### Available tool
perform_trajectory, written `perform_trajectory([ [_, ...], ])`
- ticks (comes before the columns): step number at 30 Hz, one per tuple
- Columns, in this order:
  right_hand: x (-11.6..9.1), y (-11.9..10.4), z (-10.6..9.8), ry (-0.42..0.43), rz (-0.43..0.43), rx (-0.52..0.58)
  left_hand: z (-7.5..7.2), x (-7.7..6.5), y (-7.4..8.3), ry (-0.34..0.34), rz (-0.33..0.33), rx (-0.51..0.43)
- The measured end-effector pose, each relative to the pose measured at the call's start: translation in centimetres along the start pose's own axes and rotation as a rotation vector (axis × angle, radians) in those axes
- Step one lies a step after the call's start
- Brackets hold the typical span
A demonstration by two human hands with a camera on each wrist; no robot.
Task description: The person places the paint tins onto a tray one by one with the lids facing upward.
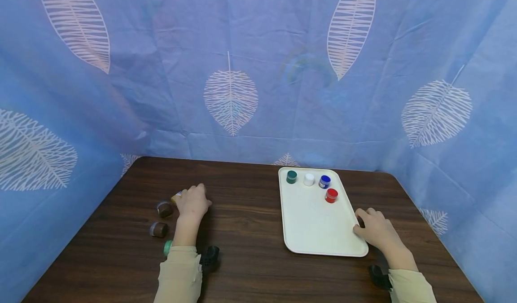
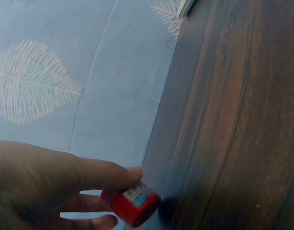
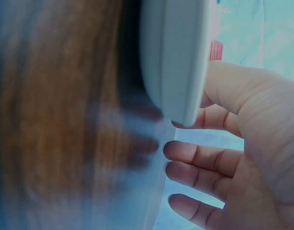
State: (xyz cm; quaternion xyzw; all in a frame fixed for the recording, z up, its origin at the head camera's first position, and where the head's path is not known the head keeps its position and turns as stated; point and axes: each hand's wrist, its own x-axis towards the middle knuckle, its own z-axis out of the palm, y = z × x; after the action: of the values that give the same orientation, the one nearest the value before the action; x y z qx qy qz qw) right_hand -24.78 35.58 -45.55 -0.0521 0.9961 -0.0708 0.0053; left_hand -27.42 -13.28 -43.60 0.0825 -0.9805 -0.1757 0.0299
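Observation:
My left hand (image 1: 193, 202) is over the left part of the table, pinching a small red paint jar (image 2: 137, 205) between thumb and fingers; in the head view the hand hides this jar. A yellow jar (image 1: 176, 197) peeks out just beside its fingers. On the right, my right hand (image 1: 377, 229) grips the right edge of a white tray (image 1: 319, 235), its thumb over the rim and the index finger at the underside, the other fingers spread below. Toward the tray's far end stand a dark green jar (image 1: 291, 177), a white jar (image 1: 308, 179), a blue jar (image 1: 325, 182) and another red jar (image 1: 331, 195).
Left of my left forearm are two brown jars (image 1: 164, 209), one lying on its side, and a green jar (image 1: 167, 248) partly covered by the sleeve. A blue leaf-patterned cloth (image 1: 274, 110) hangs behind the dark wooden table (image 1: 242, 249).

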Motion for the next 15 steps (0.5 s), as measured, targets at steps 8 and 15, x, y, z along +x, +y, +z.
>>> perform_trajectory([
  [8,0.0,0.0,0.1,-0.005,0.004,-0.002,0.6,0.0,0.7,0.110,0.053,-0.032],
  [15,0.0,0.1,0.2,0.006,-0.007,0.002,0.9,0.0,1.8,0.166,0.079,-0.022],
])
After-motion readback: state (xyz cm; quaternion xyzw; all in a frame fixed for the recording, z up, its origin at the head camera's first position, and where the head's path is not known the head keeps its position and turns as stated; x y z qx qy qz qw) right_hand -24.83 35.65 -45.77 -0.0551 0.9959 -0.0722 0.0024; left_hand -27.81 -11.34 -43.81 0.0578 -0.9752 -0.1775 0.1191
